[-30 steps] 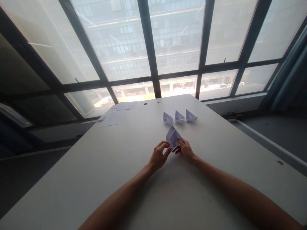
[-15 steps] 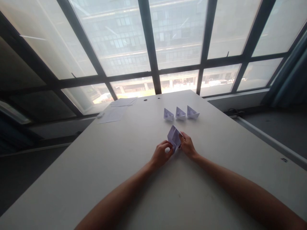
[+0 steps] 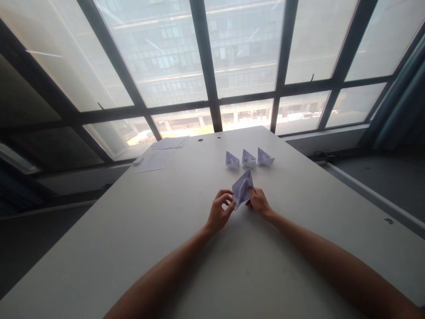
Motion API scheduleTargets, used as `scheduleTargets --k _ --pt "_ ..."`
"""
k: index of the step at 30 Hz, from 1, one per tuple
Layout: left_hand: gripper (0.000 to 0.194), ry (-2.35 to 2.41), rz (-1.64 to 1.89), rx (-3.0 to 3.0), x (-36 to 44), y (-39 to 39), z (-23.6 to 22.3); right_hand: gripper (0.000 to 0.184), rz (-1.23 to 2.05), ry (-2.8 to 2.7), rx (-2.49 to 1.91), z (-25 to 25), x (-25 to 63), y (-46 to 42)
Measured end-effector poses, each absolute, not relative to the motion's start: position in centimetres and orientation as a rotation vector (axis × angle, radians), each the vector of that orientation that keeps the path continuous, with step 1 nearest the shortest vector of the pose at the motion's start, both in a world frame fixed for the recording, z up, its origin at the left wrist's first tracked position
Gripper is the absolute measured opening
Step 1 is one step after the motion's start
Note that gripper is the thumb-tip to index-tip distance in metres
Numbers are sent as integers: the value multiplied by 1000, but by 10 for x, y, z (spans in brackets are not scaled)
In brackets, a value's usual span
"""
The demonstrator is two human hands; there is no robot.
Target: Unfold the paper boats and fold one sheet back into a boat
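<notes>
Three paper boats (image 3: pixel 249 159) stand folded on the table (image 3: pixel 166 212); nearer, the right hand (image 3: pixel 260 202) pinches an apparently unfinished folded paper (image 3: pixel 241 188), the left hand (image 3: pixel 218 213) curled at its edge, grip unclear.

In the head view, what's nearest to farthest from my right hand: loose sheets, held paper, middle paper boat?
1. Held paper, in your right hand.
2. Middle paper boat, ahead in the row.
3. Loose sheets, far off to the left.
</notes>
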State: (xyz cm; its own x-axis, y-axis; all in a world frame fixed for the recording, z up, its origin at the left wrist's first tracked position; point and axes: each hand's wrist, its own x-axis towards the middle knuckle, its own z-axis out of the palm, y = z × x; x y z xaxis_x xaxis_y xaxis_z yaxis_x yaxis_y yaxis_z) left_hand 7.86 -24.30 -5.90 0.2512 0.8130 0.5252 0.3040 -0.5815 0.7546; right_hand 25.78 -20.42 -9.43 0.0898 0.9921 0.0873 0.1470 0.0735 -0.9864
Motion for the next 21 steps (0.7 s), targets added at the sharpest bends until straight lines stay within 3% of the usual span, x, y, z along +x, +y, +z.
scheduleTargets --k 13,21 --pt "25 903 1408 1772 74 -240 -57 37 1158 -1186 -1323 -87 260 -202" --pt "27 890 1342 1756 69 -238 -60 18 1072 -1090 -1189 -89 258 -204"
